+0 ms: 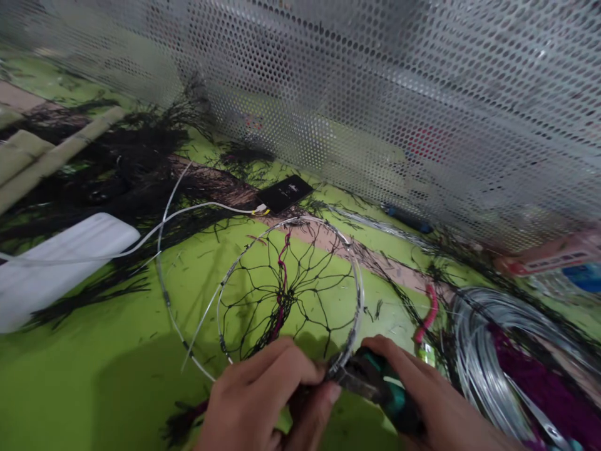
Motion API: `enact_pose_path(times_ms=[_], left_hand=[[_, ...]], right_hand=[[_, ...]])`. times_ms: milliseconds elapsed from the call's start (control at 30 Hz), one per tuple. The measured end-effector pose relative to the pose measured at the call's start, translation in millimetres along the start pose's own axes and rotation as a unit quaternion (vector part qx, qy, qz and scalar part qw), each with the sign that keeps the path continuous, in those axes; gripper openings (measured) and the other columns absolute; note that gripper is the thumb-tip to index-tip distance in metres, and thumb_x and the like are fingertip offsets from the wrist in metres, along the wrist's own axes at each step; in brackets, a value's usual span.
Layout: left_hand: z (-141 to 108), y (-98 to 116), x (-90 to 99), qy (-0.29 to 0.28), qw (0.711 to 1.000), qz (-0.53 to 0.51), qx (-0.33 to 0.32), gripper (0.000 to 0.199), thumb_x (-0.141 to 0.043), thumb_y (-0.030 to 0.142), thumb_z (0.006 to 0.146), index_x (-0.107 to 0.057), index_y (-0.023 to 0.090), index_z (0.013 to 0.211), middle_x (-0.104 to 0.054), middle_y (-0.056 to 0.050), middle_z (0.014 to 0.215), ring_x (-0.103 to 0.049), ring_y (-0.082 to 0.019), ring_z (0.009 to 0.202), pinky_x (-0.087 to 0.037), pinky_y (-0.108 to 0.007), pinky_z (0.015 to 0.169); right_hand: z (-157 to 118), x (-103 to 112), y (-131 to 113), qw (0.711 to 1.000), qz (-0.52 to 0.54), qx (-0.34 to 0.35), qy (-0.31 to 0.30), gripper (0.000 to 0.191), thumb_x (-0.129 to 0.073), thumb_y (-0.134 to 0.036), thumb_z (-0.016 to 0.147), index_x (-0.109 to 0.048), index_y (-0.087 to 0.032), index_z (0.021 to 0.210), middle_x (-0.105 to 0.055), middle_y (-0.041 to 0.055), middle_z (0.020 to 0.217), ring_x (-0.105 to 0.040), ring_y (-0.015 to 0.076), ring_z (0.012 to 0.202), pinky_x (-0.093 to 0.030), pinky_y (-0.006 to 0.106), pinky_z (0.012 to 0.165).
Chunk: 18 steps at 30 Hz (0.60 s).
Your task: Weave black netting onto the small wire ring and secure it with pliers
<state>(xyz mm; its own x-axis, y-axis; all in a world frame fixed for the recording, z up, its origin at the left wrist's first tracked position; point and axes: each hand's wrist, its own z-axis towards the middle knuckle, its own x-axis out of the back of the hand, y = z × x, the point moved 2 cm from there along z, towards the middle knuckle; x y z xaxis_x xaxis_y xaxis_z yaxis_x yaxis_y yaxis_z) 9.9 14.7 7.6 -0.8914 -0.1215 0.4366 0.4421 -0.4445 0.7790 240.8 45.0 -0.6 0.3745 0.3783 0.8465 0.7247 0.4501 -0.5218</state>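
Note:
My left hand [267, 394] pinches the near side of a wire hoop [359, 294]. Black knotted netting [286, 294] is strung across the hoop, with a purple cord [282, 269] running down through its middle. In my right hand [422, 388] is a pair of pliers [375, 382] with black and teal handles. The jaws meet the hoop's wire right beside my left fingertips; whether they are clamped on it I cannot tell. A loose length of wire [164, 282] curves out to the left of the hoop. Behind my left hand the lower net is hidden.
A perforated metal panel [328, 94] rises behind the green surface [131, 351]. A coil of wire [483, 357] and purple netting [544, 382] lie at right. Further off are a black flat device [284, 193] with a cable, a white block [70, 263], bamboo pieces [61, 153] and black netting [122, 169].

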Motion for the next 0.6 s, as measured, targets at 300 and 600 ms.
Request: enact_pose_path(times_ms=[300,600], left_hand=[[6.3,-16.6,-29.8,-0.115,0.983,0.041,0.134,0.02,-0.057,0.013,0.09,-0.054,0.019,0.071,-0.055,0.004,0.063,-0.047,-0.01,0.056,-0.031,-0.023,0.052],[5.1,-26.8,-47.4,-0.218,0.959,0.089,0.158,0.021,-0.061,0.035,0.099,-0.065,0.014,0.096,-0.065,-0.001,0.086,-0.063,-0.013,0.073,-0.056,-0.03,0.07]], right_hand=[[-18.7,5.4,-19.4,0.951,0.092,-0.242,-0.166,0.011,-0.046,-0.02,0.093,-0.055,-0.021,0.1,-0.067,0.0052,0.082,-0.06,0.0184,0.07,-0.046,0.028,0.062],[-18.9,-5.0,-15.6,0.933,0.095,-0.296,-0.18,0.007,-0.053,-0.015,0.088,-0.053,-0.018,0.094,-0.054,-0.0011,0.071,-0.048,0.0124,0.058,-0.032,0.024,0.053]])
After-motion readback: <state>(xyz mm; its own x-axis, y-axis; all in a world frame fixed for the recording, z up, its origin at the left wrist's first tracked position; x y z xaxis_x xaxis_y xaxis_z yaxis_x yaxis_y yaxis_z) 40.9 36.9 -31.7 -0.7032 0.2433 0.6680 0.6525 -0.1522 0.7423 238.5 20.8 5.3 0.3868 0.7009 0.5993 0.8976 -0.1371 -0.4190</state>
